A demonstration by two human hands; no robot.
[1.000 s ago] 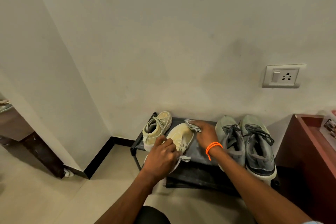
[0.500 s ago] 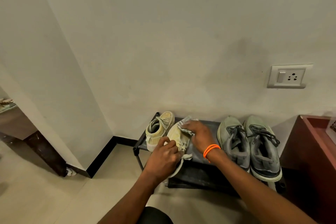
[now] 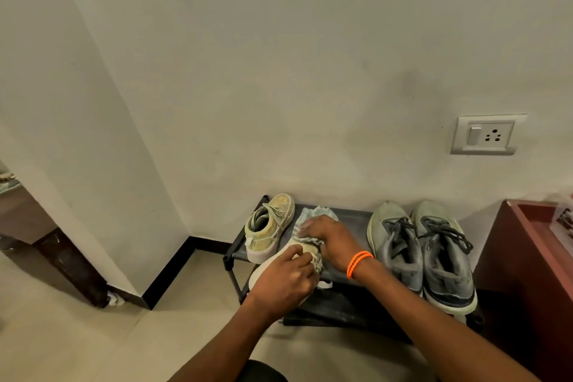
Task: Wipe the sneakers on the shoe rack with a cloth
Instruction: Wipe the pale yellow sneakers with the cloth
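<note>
Pale crumpled cloth [image 3: 313, 217], pressed by the right hand [image 3: 328, 237], has slid back over the left-hand-held [image 3: 286, 281] cream sneaker [image 3: 266, 267], probably mid-wipe.

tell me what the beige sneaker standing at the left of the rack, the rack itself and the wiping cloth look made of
Beige high-top sneaker: likely suede or canvas, matte and scuffed, with a pale rubber-looking sole.
Black low shoe rack: thin dark tube frame, metal or plastic, with a dull dusty shelf panel; unclear which.
Pale crumpled cloth: soft woven fabric, limp and wrinkled under the right hand.
</note>
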